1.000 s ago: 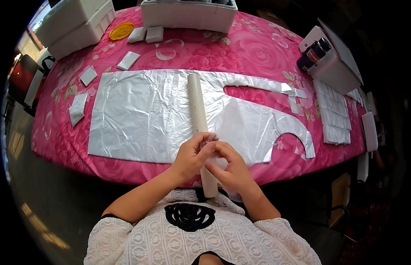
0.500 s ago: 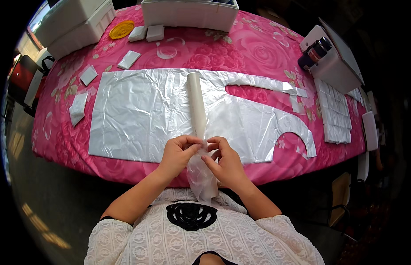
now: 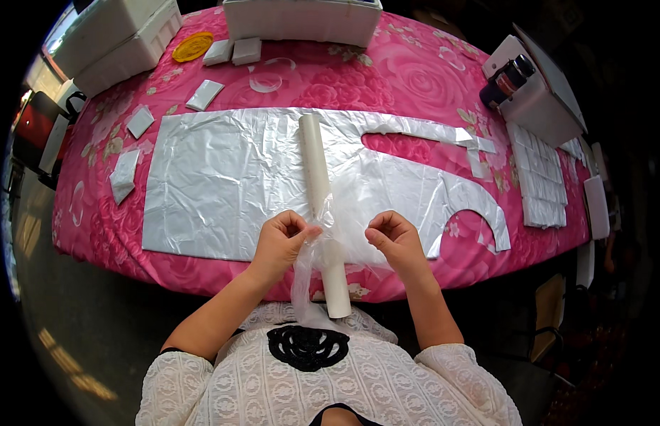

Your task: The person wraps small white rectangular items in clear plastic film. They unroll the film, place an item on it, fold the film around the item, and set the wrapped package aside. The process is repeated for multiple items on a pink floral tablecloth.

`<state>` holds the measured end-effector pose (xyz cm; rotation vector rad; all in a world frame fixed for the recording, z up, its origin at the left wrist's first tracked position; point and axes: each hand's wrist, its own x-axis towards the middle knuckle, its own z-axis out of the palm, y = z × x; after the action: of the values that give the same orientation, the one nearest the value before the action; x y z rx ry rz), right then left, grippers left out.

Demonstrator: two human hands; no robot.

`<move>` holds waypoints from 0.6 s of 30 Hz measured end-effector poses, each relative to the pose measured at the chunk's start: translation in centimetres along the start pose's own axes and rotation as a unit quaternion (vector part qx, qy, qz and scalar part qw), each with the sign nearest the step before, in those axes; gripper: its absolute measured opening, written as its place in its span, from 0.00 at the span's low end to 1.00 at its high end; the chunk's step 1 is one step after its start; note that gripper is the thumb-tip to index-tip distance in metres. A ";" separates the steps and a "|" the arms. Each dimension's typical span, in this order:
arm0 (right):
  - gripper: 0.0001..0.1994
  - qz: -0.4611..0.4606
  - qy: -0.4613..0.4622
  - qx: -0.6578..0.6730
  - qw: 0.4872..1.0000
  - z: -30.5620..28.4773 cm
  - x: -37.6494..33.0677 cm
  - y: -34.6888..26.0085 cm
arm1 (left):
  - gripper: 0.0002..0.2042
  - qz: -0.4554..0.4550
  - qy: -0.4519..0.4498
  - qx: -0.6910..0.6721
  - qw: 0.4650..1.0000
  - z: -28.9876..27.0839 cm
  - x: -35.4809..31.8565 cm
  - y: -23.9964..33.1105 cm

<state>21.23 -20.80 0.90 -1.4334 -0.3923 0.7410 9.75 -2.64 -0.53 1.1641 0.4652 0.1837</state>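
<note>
A flat silvery-white plastic apron (image 3: 202,184) lies spread across the table, its neck loop and cut-out to the right. Across it rests a long pale tube (image 3: 316,160), whose near end juts past the table edge toward me. Thin clear plastic film (image 3: 353,213) drapes over the tube and hangs down on its near left side. My left hand (image 3: 282,241) pinches the film just left of the tube. To the right of the tube, my right hand (image 3: 397,240) is closed in a pinch on the film's other side.
White foam boxes (image 3: 301,23) stand at the back, with a yellow lid (image 3: 193,47) between them. Several small folded white packets (image 3: 204,95) lie at the left. At the right are a dark bottle (image 3: 507,79), a white box (image 3: 539,113) and a folded plastic stack (image 3: 537,177).
My hands have drawn apart; the right one moved right, away from the tube. The film is now spread between them, and the tube's near end shows more plainly.
</note>
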 end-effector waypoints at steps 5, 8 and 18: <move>0.11 -0.014 -0.058 0.001 0.998 3.4 -0.7 1.0 | 0.05 -0.022 -0.060 -0.013 0.998 2.5 -1.0 1.0; 0.08 -0.012 -0.003 -0.020 1.000 3.3 -0.5 0.0 | 0.05 -0.024 -0.050 0.029 0.998 1.7 -0.8 1.5; 0.05 0.006 0.039 0.094 0.995 3.2 0.0 0.6 | 0.19 0.033 -0.081 0.093 0.992 1.4 -2.1 0.4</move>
<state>18.95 -18.44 0.71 -1.2847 -0.2469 0.7105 8.50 -4.45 0.77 1.3655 0.3056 0.1025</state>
